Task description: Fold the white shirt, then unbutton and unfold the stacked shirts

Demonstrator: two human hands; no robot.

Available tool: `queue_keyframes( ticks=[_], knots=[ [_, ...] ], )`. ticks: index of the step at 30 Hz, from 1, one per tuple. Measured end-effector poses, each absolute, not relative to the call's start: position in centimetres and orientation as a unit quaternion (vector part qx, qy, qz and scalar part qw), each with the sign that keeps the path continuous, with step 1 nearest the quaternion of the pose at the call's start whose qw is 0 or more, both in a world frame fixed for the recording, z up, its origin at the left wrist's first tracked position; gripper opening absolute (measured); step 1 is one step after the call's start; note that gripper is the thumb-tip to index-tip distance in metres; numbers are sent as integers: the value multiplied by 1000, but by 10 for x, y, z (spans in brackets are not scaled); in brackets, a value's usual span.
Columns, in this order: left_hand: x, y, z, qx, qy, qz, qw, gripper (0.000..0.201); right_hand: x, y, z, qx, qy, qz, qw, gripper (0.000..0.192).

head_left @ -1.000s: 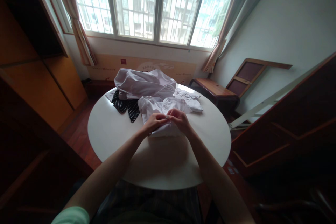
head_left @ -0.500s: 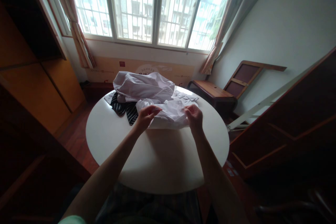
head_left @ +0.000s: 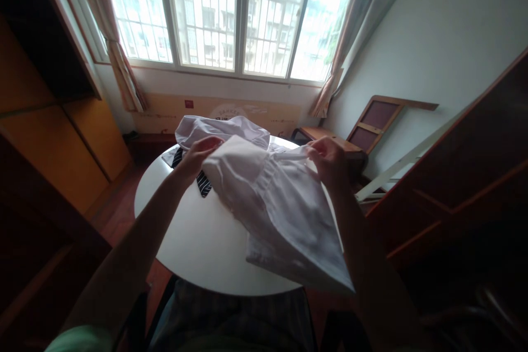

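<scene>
Between my two hands hangs a thin white garment (head_left: 297,214) with a gathered seam. Its kind is not clear. My left hand (head_left: 202,151) pinches its upper left edge. My right hand (head_left: 328,159) grips the upper right edge, fingers curled. The cloth is spread out and droops toward me past the near right rim of the round white table (head_left: 193,247). Behind it lies a heap of white cloth (head_left: 223,126). A black striped cloth (head_left: 203,184), partly covered, is beside my left forearm.
More pale cloth (head_left: 284,146) lies at the table's far side. Beyond it stand a wooden chair (head_left: 369,126) against the right wall and a printed board (head_left: 165,113) under the window. Orange cabinets (head_left: 78,137) are on the left, a dark wooden panel (head_left: 454,187) on the right.
Both hands have risen and moved apart. The bunched white garment is now opened out, its lower part swung toward me and to the right, covering much of the tabletop.
</scene>
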State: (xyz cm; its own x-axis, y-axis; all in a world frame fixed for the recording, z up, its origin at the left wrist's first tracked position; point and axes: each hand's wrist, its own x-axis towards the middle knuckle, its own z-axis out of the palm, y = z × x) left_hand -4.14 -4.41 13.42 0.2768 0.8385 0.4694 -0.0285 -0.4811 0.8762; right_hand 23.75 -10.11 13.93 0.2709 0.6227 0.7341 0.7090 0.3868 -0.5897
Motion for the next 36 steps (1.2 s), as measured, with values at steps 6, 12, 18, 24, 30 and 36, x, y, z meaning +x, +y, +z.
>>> queue_keyframes(
  ticks=[6,12,18,24,30,36],
  knots=[
    [-53,-29,83,839,371,228,326,22,217,-90,89,-604,-711,-66,354,6],
    [-12,-68,78,893,308,313,100,16,183,-91,75,-621,-728,-93,275,8],
    [10,-98,61,940,255,193,119,21,173,-92,67,-642,-692,-62,323,10],
    [10,-110,4,928,284,197,137,15,159,-148,42,-632,-736,56,237,18],
    [6,-116,-5,918,286,209,177,24,157,-178,14,-664,-728,91,143,22],
    [10,-109,-10,908,278,229,212,17,150,-175,8,-714,-687,61,122,17]
  ],
)
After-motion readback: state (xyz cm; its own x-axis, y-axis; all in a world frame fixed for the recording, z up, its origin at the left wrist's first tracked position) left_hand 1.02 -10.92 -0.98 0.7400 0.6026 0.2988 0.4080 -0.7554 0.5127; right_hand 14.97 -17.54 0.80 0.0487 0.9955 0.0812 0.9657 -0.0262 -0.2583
